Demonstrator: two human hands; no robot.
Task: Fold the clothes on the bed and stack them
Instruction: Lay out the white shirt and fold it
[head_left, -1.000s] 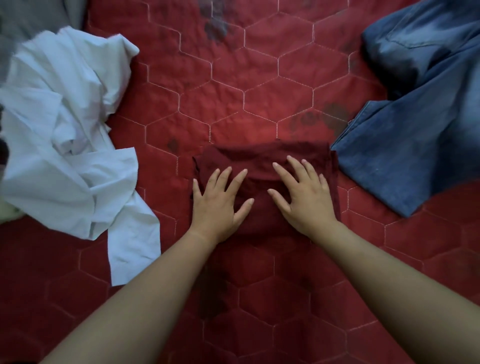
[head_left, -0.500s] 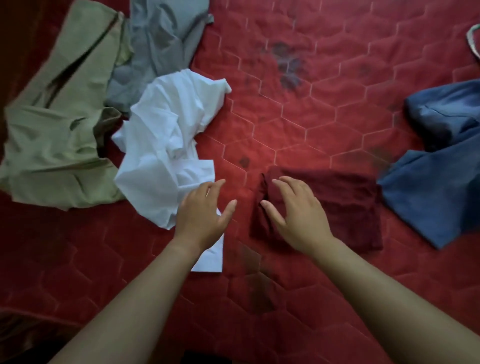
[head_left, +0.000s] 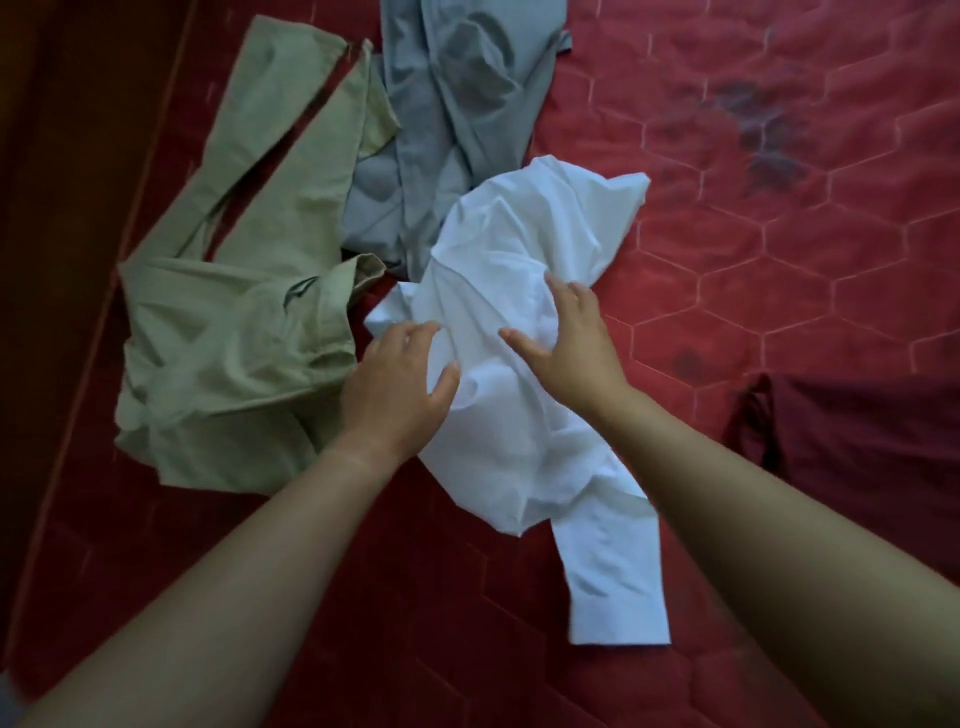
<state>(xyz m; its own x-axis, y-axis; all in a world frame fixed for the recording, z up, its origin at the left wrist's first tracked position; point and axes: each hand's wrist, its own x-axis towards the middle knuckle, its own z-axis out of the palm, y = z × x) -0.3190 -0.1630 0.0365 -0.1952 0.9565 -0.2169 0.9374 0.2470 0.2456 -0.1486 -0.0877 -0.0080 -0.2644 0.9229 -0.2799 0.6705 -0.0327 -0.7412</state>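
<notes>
White and heavily crumpled, the shirt lies in a heap near the middle of the bed, one long sleeve stretched flat toward the person and ending in a straight cuff. Both bare forearms reach in from below. The right hand lies on top of the heap with fingers spread and fairly straight, thumb held wide. The left hand sits at the heap's left edge, thumb apart and fingers bent down onto the cloth; whether they pinch it cannot be told through the blur. The shirt's fabric is thin and smooth, creased into sharp ridges. Touching it at upper left is a soft grey garment, rumpled in long folds, and beside that lie olive-green trousers, legs splayed. Well apart at the right edge rests a dark maroon garment, folded flat. Everything lies on a red quilted bedcover stitched in hexagons, with dark blotches near the top right.
</notes>
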